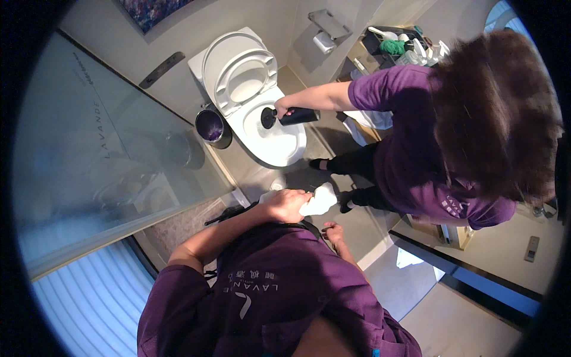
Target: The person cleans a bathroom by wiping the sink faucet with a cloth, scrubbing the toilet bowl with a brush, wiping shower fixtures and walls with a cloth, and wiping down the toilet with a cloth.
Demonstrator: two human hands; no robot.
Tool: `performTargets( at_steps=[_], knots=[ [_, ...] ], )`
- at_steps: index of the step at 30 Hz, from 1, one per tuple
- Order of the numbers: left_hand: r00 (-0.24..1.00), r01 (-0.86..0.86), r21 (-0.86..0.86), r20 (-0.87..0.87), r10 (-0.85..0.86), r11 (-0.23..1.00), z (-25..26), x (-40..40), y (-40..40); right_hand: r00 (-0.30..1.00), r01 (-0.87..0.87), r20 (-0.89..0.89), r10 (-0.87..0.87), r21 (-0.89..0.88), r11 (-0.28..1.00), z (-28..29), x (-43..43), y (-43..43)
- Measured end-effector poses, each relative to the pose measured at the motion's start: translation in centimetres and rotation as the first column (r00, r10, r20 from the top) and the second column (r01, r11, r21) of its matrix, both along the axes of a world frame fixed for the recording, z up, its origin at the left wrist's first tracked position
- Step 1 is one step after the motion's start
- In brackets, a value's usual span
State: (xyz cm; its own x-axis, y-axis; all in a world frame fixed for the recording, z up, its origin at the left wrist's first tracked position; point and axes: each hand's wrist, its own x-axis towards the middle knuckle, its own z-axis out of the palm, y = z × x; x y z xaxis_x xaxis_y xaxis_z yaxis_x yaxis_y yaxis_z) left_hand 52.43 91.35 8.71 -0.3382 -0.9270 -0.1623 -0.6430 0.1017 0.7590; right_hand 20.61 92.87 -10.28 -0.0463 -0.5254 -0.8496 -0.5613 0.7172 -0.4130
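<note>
My left hand is closed around a bunched white cloth in front of my waist. Nothing shows in my right hand, which hangs lower with loosely curled fingers apart. Ahead of me stands a white toilet with its lid and seat raised. A co-worker in a purple shirt reaches from the right; the co-worker's hand grips a black cylindrical container above the bowl. What is inside that container cannot be made out.
A black waste bin stands left of the toilet. Frosted glass bounds the left side. A toilet paper roll hangs on the far wall. A caddy holding spray bottles and a green scrubber sits behind the co-worker's arm.
</note>
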Motion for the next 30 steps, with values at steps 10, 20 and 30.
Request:
performTargets(
  at_steps=[10,20,30],
  knots=[
    [0.982,0.176,0.216,-0.109,-0.155,0.960,1.6,-1.3,-2.2,0.997,-0.008,-0.080,0.000,-0.104,0.995,-2.3,-2.1,3.6],
    [0.927,0.367,0.297,-0.045,-0.371,0.881,0.9,-2.1,-6.6,0.969,0.123,-0.201,-0.145,-0.119,0.985,-0.7,-1.0,6.6],
    [0.842,0.529,0.313,-0.079,-0.533,0.789,1.2,-4.1,-12.7,0.926,0.239,-0.254,-0.281,-0.184,0.953,0.1,1.3,5.2]
  ],
)
